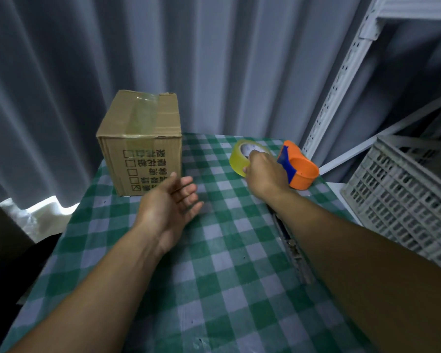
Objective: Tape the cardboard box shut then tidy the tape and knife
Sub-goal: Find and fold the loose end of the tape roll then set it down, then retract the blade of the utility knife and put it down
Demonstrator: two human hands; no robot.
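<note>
Taped box (140,141) at 11 o'clock on worktop (214,263), near its back-left edge. My right hand (264,171) grips tape roll (242,155) at 1 o'clock, beside orange dispenser (299,169) by the right edge. Left hand (171,205) open, empty, over bare centre.

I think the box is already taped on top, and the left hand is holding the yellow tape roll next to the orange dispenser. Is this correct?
Not quite: the head view shows the right hand holding the yellow tape roll, not the left. The left hand hangs open and empty. The box is taped on top, and the roll is next to the orange dispenser.
</note>
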